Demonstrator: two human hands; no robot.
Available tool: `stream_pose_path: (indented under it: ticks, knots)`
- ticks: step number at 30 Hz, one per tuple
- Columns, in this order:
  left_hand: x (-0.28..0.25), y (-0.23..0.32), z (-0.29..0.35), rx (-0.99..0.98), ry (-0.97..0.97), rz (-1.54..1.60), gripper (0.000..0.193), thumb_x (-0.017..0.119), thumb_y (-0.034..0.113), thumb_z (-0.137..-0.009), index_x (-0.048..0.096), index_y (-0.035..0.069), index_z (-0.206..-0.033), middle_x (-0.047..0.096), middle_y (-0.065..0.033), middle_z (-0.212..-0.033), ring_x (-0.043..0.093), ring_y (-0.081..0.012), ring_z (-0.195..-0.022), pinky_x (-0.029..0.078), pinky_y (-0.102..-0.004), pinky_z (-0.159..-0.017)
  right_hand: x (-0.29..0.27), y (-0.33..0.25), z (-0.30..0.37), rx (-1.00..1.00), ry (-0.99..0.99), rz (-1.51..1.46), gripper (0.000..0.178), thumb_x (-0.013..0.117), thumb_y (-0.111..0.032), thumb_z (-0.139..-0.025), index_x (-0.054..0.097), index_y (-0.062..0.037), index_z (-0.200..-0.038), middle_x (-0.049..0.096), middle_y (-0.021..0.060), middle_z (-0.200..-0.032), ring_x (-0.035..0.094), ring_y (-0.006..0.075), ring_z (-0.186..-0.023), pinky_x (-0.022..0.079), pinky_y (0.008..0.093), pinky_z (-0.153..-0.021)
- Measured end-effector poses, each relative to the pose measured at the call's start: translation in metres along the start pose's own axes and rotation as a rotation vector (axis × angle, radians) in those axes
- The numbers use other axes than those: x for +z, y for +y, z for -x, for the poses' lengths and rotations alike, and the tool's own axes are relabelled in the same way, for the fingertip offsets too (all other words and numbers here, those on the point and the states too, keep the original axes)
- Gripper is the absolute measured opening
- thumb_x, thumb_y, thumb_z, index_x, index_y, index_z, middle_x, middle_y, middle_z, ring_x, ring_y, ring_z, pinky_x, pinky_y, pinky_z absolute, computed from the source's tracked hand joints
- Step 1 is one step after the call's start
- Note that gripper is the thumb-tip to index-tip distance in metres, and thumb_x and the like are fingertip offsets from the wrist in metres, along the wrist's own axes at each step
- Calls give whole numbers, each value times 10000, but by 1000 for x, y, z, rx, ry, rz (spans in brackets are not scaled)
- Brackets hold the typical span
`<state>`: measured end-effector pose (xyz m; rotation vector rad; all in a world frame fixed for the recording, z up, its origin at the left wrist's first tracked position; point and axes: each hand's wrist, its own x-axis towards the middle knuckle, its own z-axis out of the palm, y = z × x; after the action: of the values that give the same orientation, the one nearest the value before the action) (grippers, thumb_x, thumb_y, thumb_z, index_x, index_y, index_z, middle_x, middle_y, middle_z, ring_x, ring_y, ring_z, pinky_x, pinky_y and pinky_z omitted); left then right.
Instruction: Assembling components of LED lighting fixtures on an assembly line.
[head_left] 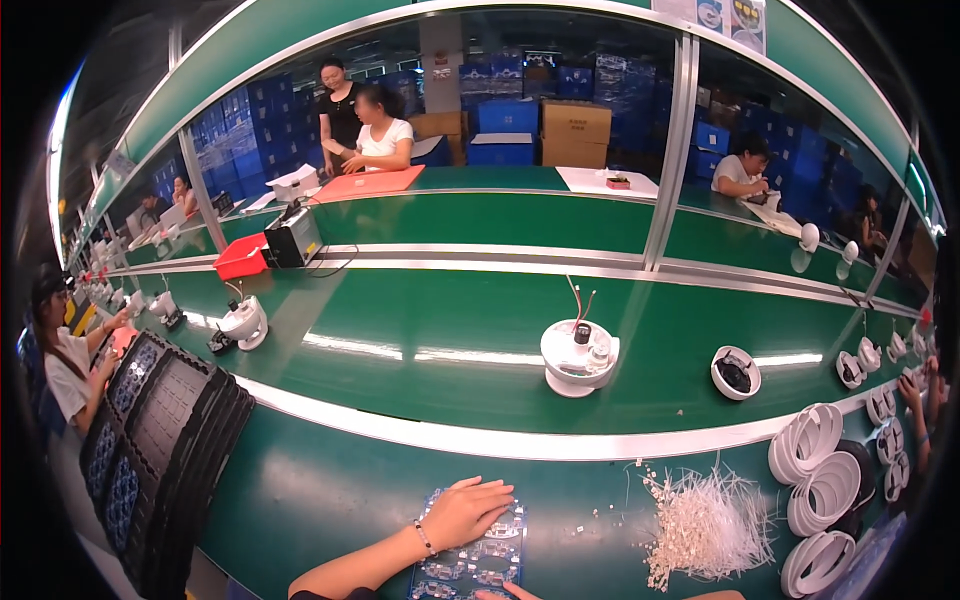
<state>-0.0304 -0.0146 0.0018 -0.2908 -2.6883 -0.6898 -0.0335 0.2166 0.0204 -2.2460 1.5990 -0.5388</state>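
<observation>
My left hand [468, 514] lies flat with its fingers stretched out on the upper part of a blue panel of circuit boards [497, 550], which rests on the green bench. Beads circle that wrist. Only a few fingers of my right hand [515, 591] show at the lower edge, stretched out and apart over the panel's near end. The rest of this hand is out of the picture. To the right of the panel lies a heap of short white wires with small cream connectors [710, 525], and a few loose connectors [580, 529] are scattered between.
Black trays [165, 440] stand stacked at the left, some holding blue boards. White rings [825, 495] are piled at the right. Beyond the bench's white edge, a green conveyor carries a white round housing [580, 357] and a white bowl-shaped part [736, 373]. Several people work nearby.
</observation>
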Motion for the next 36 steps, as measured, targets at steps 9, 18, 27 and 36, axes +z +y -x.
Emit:
stream_pose_path:
  ticks: [9,18,27,36]
  knots:
    - [4,5,-4,-57,176,41,96,673,104,-713,648,42,-783,648,-93,-931,631,-246,-807,503,-352,-791,6,3,4,8,45,-41,530,551,-292,-792,418,-6,-1217,305,178,-1361,242,354,-1281,154,529,-1031]
    - [2,7,-4,-70,200,5,69,655,100,-729,648,54,-780,655,-82,-902,638,-243,-762,514,-349,-772,4,2,0,7,62,-29,518,552,-287,-787,425,-13,-1208,303,175,-1359,257,347,-1273,165,513,-1029]
    - [-1,20,-10,-122,169,151,82,631,148,-771,631,80,-818,652,-62,-950,609,-195,-951,416,-428,-903,8,2,3,12,81,-50,512,567,-280,-774,434,-27,-1198,318,172,-1349,275,342,-1263,181,520,-1027]
    - [20,34,-17,5,32,-19,187,603,184,-786,617,76,-938,595,-62,-1083,534,-224,-1059,381,-408,-930,8,2,2,2,100,-47,515,582,-267,-761,437,-24,-1191,325,175,-1346,289,346,-1255,180,516,-1030]
